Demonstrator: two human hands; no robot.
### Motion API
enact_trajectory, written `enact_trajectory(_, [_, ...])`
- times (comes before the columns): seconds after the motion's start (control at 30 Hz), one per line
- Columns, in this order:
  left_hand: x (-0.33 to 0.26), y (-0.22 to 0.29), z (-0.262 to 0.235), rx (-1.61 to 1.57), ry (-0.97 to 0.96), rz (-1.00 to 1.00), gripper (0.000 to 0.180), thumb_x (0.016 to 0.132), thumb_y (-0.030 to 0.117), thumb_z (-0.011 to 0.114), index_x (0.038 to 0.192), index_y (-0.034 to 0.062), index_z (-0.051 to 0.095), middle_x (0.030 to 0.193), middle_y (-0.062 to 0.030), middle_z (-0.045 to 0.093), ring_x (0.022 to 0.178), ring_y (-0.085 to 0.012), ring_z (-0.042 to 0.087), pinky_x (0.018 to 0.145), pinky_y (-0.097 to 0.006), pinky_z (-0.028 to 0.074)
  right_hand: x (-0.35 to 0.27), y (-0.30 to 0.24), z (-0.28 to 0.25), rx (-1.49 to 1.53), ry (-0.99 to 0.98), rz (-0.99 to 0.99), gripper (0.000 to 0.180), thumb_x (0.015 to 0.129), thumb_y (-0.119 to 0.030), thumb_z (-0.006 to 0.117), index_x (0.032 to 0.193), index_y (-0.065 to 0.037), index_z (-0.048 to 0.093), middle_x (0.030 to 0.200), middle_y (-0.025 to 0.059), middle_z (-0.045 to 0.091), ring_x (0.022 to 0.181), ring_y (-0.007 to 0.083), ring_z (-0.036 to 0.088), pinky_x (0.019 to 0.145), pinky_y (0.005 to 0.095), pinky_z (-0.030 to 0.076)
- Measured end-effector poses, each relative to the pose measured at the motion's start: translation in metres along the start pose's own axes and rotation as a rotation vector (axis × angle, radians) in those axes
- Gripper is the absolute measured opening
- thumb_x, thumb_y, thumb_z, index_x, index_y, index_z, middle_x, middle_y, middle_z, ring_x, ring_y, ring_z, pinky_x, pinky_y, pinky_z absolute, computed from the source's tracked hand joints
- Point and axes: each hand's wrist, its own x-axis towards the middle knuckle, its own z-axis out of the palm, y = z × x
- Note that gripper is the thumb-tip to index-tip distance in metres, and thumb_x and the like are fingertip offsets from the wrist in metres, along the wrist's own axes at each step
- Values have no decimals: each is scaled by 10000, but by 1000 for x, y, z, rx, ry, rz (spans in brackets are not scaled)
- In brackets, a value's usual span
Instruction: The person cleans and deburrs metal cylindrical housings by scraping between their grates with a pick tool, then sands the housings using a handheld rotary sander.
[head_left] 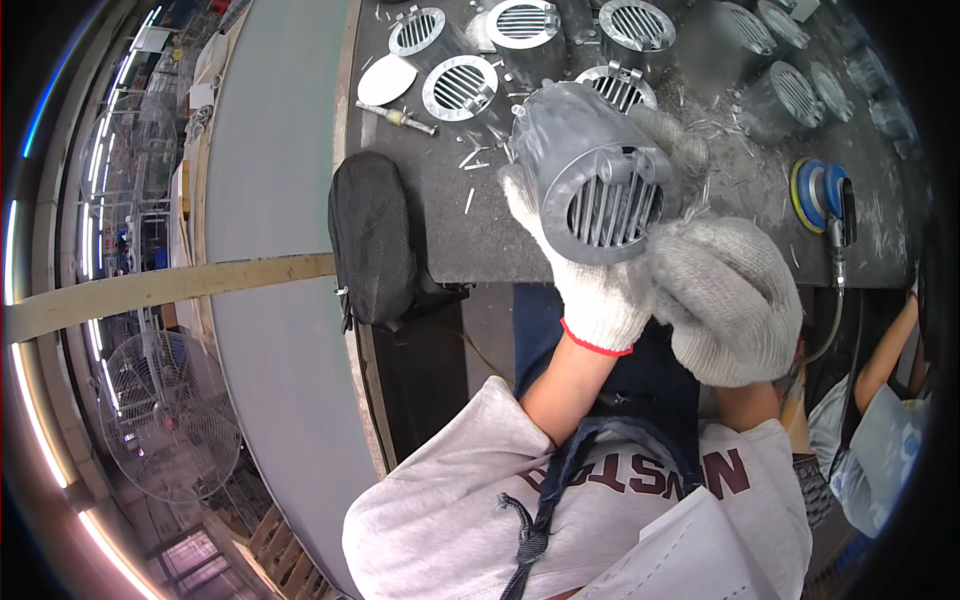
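My left hand (602, 295), in a white knitted glove with a red cuff, is closed round a grey cylindrical housing (570, 140) from below. The housing lies tilted, its slatted round end (615, 210) facing me and a small hinge-like tab at that end's top. At the right edge of this slatted end is my right hand (730, 295), gloved, its fingers curled in. Whatever those fingers hold, if anything, is hidden. Greyish knitted fabric (678, 140) shows past the housing's far right side; I cannot tell whether it belongs to a hand.
Several similar housings (460, 88) stand on the dark worktable (480, 240), among scattered pale slivers. A blue and yellow disc sander (818, 195) with a hose lies at right. A brass-ended air tool (398, 118) and black mesh bag (370, 240) are at left. Another person's arm (885, 355) shows at far right.
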Motion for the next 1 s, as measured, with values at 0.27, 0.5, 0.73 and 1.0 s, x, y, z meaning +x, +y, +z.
enact_trajectory(0.27, [15, 6, -1, -814, -220, -301, 523, 1028, 592, 461, 1302, 175, 618, 1212, -23, 665, 1127, -234, 629, 1064, -448, 476, -52, 1, -35, -507, 98, -73, 265, 841, 17, 725, 1103, -18, 707, 1007, 127, 736, 914, 245, 720, 803, 393, 585])
enact_trajectory(0.5, [0, 9, -31, -776, -216, -308, 495, 1041, 467, 482, 1366, 112, 596, 1360, -105, 612, 1247, -295, 590, 1104, -472, 468, -170, 28, 4, 96, 33, 728, 379, 918, -69, 729, 1277, -13, 619, 1293, 134, 650, 1138, 259, 678, 974, 396, 570])
enact_trajectory(0.73, [10, 3, -26, -569, -156, -276, 525, 1040, 477, 476, 1398, 103, 561, 1390, -122, 584, 1291, -325, 565, 1118, -507, 463, -75, -10, 22, 1053, 560, 593, 349, 1005, -223, 661, 1281, -30, 568, 1122, 175, 646, 942, 313, 688, 735, 423, 626])
enact_trajectory(1.0, [16, 9, -4, -964, -335, -477, 739, 979, 720, 430, 1448, 156, 520, 1352, -93, 613, 1223, -313, 613, 1114, -530, 452, -69, 7, 10, 468, 475, 257, 412, 1056, -358, 563, 1276, -10, 598, 1069, 204, 632, 781, 302, 661, 510, 360, 584])
